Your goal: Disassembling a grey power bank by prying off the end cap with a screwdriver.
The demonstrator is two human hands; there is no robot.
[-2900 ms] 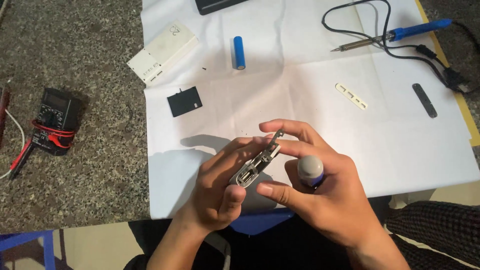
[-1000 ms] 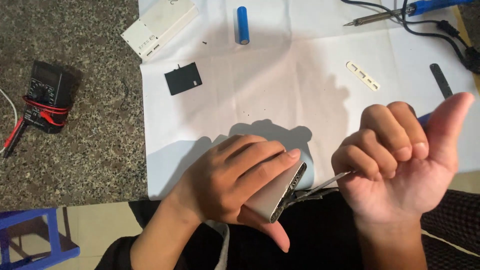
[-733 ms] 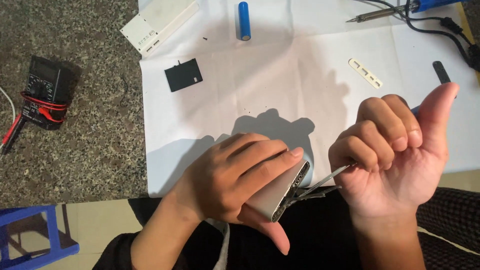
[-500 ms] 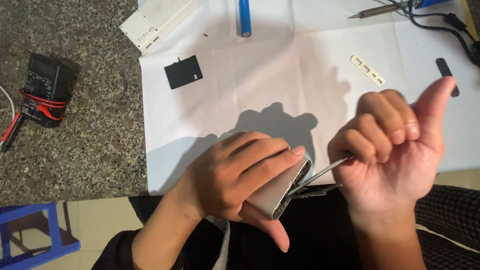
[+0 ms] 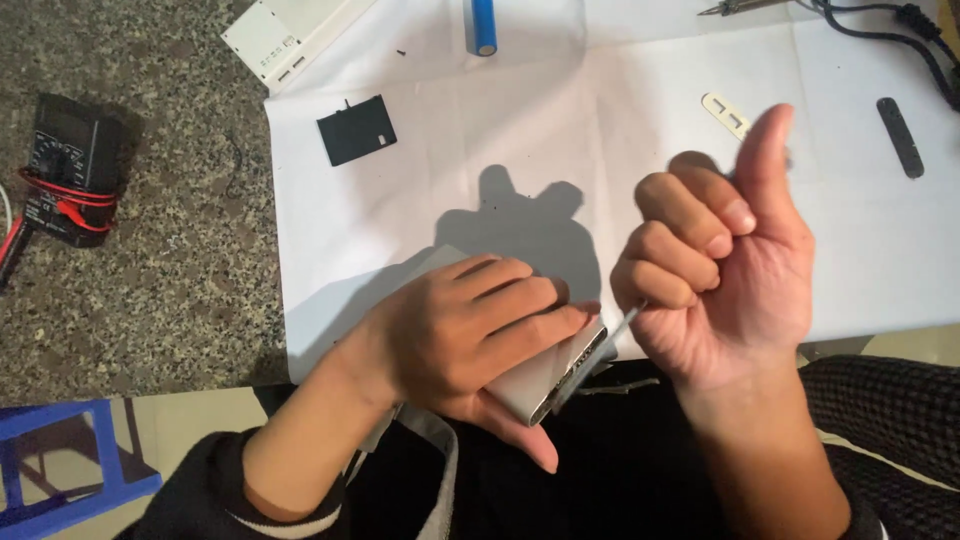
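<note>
Left hand point(image 5: 470, 335): wrapped over a flat silver metal case point(image 5: 545, 385), fingers across the top and thumb beneath, clamped so the case stays steady with its open end turned toward the other hand.
Right hand point(image 5: 725, 270): fingers curled shut on a thin metal tool point(image 5: 610, 335), thumb raised clear; the tool's tip meets the open end of the case, so the grip looks set for prying or pulling at something inside.
Silver metal case: held just off the near edge of the counter point(image 5: 170, 270), above the person's lap, tilted with the open end to the right.
White sheet point(image 5: 600, 120): spread over the speckled counter, probably so that small parts show up and stay together.
Blue battery cell point(image 5: 484, 25): lying at the far side of the sheet, well apart from both hands.
Black square piece point(image 5: 356, 130): flat on the sheet, left of the hands' shadow.
White casing point(image 5: 290, 35): at the sheet's top left corner.
White strip point(image 5: 725, 113) and black strip point(image 5: 900, 137): set down on the right, beyond the right hand.
Soldering iron point(image 5: 745, 7): at the top edge, its dark cable point(image 5: 915, 30) trailing right.
Meter point(image 5: 70, 165): black, with red leads, off the sheet at the left.
Blue stool point(image 5: 60, 465): below the counter edge.
</note>
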